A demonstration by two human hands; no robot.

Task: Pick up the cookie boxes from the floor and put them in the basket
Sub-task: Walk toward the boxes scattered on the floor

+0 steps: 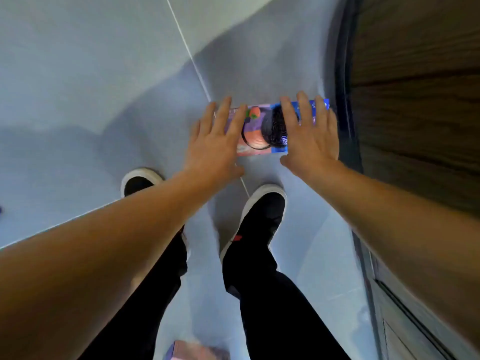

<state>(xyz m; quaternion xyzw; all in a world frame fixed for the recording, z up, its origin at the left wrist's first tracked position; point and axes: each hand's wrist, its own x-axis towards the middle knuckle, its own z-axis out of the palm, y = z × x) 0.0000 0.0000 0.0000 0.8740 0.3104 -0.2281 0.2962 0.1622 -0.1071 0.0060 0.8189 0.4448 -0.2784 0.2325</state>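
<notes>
Both hands reach down in the middle of the frame, fingers straight and spread, palms facing the floor. The left hand (pixel 215 141) covers the left end of a cookie box (pixel 262 131), and the right hand (pixel 309 133) covers its right end; neither has its fingers curled round the box, and whether the palms actually touch it or hover just above cannot be told, since the view is blurred. The box lies flat on the floor (pixel 78 100) just above centre, its long side running left to right, printed in pink and blue with a dark round cookie pictured in the middle.

Below the hands, two bare forearms run in from the lower left and lower right corners. Between them stand two black shoes with white soles, the left shoe (pixel 137 180) partly hidden by the left forearm, the right shoe (pixel 265 211) directly below the box, with black trouser legs leading down to the bottom edge.

The floor is pale grey-blue tile, glossy, with a thin white grout line (pixel 187 48) crossing diagonally from the top centre down toward the box. A soft shadow darkens the tile around the box. Along the right side rises a dark brown wood-grain panel (pixel 415 100), with a black edge where it meets the floor. At the bottom centre a blurred pinkish object (pixel 197 350) pokes into view; what it is cannot be told.
</notes>
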